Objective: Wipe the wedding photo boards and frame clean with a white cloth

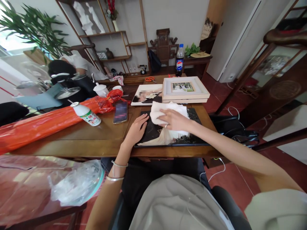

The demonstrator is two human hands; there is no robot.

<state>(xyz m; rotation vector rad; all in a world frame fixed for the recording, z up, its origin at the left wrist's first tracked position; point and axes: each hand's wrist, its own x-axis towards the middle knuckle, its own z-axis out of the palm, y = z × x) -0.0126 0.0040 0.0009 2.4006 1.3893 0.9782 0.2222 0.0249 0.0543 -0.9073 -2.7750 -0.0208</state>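
Holding a white cloth (157,111), the right hand (176,120) presses the dark photo panel (146,135) at frame centre; the empty left hand (136,130) lies flat at its left edge. Rubbing too hard could scratch it.

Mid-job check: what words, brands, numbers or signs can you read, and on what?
No full word reads clearly.
Cola bottle: red, white and blue Pepsi-style logo; lettering too small.
Number display on the shelf: possibly "3"; the rest unclear.
White bottle: printed label, too blurred.
Phone: screen unreadable.
Dark photo panel: no lettering visible.
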